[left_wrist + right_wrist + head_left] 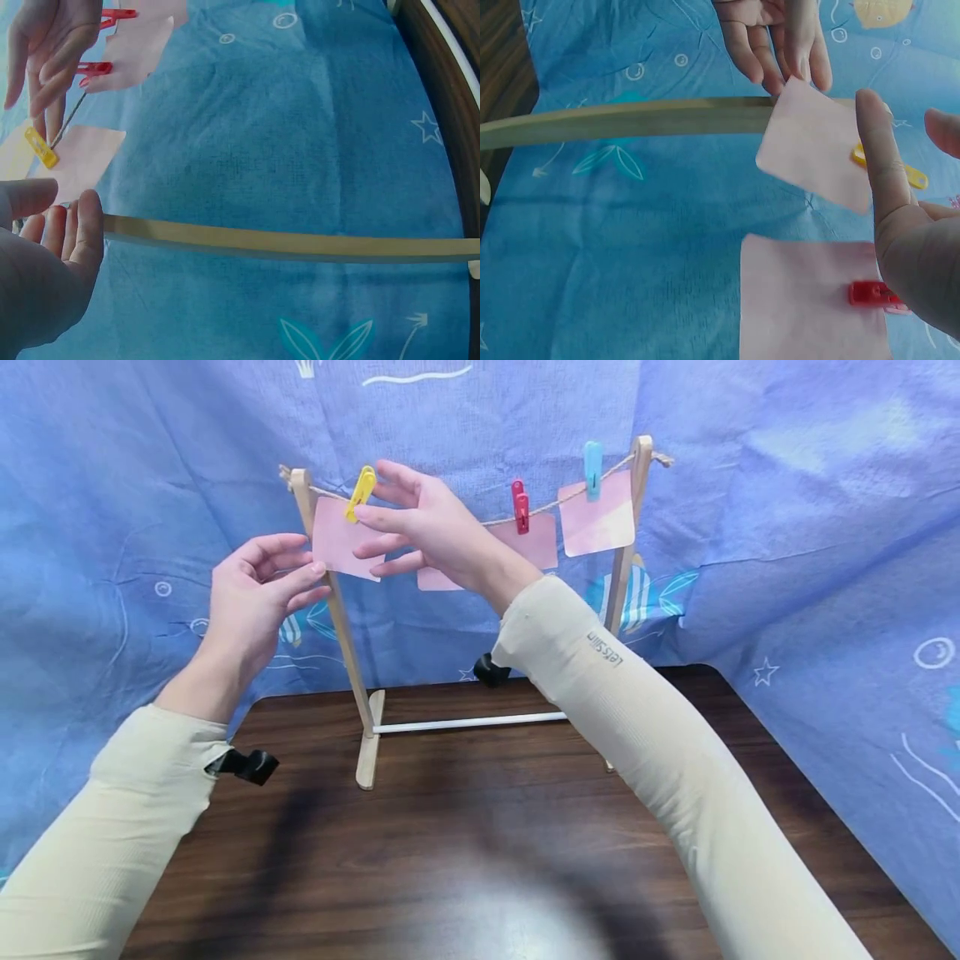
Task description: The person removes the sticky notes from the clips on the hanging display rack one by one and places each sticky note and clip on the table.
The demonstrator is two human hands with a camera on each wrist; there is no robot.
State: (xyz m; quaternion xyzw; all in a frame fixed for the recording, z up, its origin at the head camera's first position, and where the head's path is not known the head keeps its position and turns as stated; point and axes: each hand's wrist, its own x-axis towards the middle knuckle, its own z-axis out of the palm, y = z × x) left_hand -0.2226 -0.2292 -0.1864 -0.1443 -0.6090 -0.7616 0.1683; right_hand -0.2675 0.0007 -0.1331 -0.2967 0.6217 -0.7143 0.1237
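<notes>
My right hand, fingers spread, is beside a yellow clothespin, with the thumb tip right at its lower end. The clothespin clips a pink card to a string at the left end of a wooden stand. At the card's lower left corner is my left hand, thumb over the corner and the other fingers apart from it, beside the left post. Another pink card, clipped by a red clothespin, is partly hidden behind my right hand in the head view.
Farther right hang a pink card with a red clothespin and one with a light blue clothespin. A white rod joins the stand's feet on the dark wooden table. Blue cloth hangs behind.
</notes>
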